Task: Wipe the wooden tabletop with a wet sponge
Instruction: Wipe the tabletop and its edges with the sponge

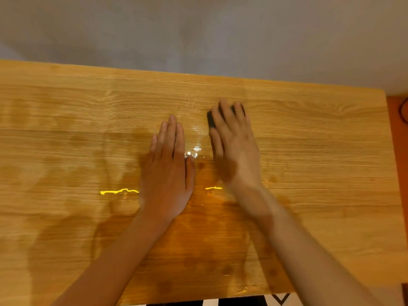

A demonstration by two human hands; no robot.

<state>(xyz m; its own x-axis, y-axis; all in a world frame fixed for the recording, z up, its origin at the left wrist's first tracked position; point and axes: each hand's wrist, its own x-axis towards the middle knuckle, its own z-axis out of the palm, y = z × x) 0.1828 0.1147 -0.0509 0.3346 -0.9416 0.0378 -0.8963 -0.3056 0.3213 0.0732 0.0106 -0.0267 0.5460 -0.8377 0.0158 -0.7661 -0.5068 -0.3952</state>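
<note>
The wooden tabletop (309, 151) fills most of the view, with wet streaks and shiny water patches around its middle. My right hand (234, 146) presses flat on a dark sponge (211, 120), which shows only at its left edge and between my fingers. That hand looks slightly blurred. My left hand (170, 171) lies flat on the table just left of it, palm down, fingers together, holding nothing. A glistening wet patch lies between the two hands.
A grey wall (198, 29) runs behind the table's far edge. The table's right edge meets an orange surface (397, 140) with a dark cable on it. Black and white patterned floor (220, 302) shows under the near edge.
</note>
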